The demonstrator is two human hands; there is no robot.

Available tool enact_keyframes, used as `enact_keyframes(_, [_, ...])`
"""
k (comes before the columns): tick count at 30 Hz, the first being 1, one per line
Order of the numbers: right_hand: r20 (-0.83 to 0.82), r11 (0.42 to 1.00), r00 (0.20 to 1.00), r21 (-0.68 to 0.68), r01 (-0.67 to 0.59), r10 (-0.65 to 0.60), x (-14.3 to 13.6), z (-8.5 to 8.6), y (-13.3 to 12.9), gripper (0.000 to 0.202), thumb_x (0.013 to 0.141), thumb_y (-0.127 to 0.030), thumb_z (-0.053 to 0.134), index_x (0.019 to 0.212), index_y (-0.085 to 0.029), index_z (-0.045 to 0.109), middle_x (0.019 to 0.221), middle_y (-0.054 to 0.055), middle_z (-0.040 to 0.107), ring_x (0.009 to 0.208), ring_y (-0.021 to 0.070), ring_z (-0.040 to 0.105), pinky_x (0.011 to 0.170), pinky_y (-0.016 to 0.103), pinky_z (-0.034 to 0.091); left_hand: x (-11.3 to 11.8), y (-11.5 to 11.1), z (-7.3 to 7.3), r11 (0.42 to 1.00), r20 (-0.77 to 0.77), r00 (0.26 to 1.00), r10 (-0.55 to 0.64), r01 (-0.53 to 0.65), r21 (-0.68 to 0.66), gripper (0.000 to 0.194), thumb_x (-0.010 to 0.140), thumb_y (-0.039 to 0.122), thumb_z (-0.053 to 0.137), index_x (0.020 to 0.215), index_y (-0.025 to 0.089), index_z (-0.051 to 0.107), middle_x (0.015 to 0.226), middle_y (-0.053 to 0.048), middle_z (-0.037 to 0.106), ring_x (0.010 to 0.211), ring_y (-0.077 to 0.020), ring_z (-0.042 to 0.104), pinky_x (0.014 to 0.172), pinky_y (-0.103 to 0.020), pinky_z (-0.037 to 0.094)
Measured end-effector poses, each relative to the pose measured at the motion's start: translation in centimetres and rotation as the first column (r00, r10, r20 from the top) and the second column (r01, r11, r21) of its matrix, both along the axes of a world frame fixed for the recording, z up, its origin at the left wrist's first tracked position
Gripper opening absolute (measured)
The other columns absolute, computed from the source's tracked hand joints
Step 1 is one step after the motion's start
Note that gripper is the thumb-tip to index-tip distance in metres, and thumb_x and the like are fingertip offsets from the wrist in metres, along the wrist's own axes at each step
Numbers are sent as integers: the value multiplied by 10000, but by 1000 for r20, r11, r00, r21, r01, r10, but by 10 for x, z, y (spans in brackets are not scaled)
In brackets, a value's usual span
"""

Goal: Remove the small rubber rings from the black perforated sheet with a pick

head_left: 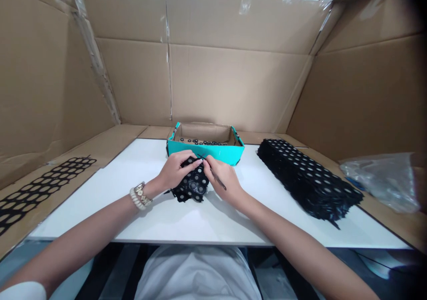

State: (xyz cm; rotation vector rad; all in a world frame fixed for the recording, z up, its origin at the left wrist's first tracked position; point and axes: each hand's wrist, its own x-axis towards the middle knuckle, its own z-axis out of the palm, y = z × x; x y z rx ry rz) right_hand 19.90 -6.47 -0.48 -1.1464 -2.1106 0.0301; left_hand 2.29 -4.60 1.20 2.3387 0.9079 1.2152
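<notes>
Black perforated sheet (192, 185), gripped by the left hand (174, 170), rests on the white worktop (133, 202) before a teal box (204, 150); the right hand (223, 180) pinches a thin pick (215, 178) against it.

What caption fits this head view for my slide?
Left hand holds a black perforated sheet; right hand works it with a thin tool.

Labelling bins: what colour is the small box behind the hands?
Teal outside, plain brown cardboard inside: the box, clearest in the head view.
</notes>
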Motion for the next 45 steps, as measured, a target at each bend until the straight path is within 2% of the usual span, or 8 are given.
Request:
enact_keyframes(9, [-213, 985, 973, -121, -122, 94, 2, 5, 7, 343, 978, -406, 293, 701, -213, 348, 595, -25, 438, 525, 134, 423, 540, 263, 282, -2, 11, 3, 905, 294, 954, -56, 173, -389, 339, 792, 438, 629, 644, 154, 518, 664, 29, 487, 653, -120, 436, 655, -245, 329])
enact_keyframes(14, [-458, 906, 878, -301, -299, 138, 11, 8, 9, 466, 957, -540, 251, 684, -206, 429, 649, 8, 558, 655, 172, 571, 668, 310, 429, -2, 17, -2, 860, 407, 913, 28, 185, -476, 308, 772, 439, 663, 693, 157, 567, 716, 17, 547, 705, -135, 485, 691, -247, 341])
enact_keyframes(21, [-552, 870, 825, -340, -358, 124, 14, 14, 6, 523, 929, -609, 252, 745, -189, 504, 716, 47, 618, 652, 189, 604, 733, 354, 482, 0, 16, -2, 807, 503, 861, 74, 245, -538, 296, 761, 437, 686, 743, 161, 580, 744, 19, 564, 727, -132, 503, 704, -236, 344])
enact_keyframes(28, [-541, 840, 833, -395, -372, 115, 13, 7, 10, 455, 935, -575, 293, 739, -204, 472, 667, 22, 593, 634, 182, 607, 688, 338, 485, -1, 17, -3, 868, 431, 901, 49, 175, -465, 320, 789, 437, 650, 705, 158, 517, 705, 35, 506, 701, -118, 465, 680, -231, 325])
enact_keyframes(32, [-430, 893, 884, -303, -334, 185, 13, 6, 9, 407, 962, -486, 292, 698, -208, 430, 648, 3, 585, 661, 168, 577, 689, 310, 441, -3, 17, 0, 923, 297, 955, 13, 103, -371, 313, 831, 434, 593, 696, 159, 526, 701, 26, 510, 716, -131, 478, 710, -246, 345])
enact_keyframes(36, [-326, 908, 913, -255, -334, 244, 13, 12, 2, 381, 982, -421, 266, 722, -202, 438, 699, 5, 586, 700, 158, 554, 680, 285, 403, -10, 16, 8, 969, 283, 959, 26, 45, -242, 250, 848, 392, 584, 975, 180, 549, 940, -28, 606, 924, -183, 562, 800, -270, 397])
enact_keyframes(40, [-276, 900, 915, -242, -362, 294, 12, 14, -4, 375, 988, -404, 265, 734, -199, 450, 729, 8, 566, 696, 152, 536, 665, 270, 390, -17, 15, 17, 977, 119, 984, -131, 149, -153, 303, 924, 404, 470, 1129, 188, 523, 1007, -61, 630, 982, -192, 581, 836, -291, 418])
enact_keyframes(45, [-237, 889, 907, -225, -400, 348, 11, 11, -4, 345, 992, -369, 279, 731, -197, 425, 726, -4, 536, 682, 138, 508, 651, 256, 366, -23, 20, 21, 966, -194, 947, -256, 240, -100, 341, 927, 448, 451, 913, 155, 627, 923, -44, 605, 879, -172, 545, 811, -275, 393])
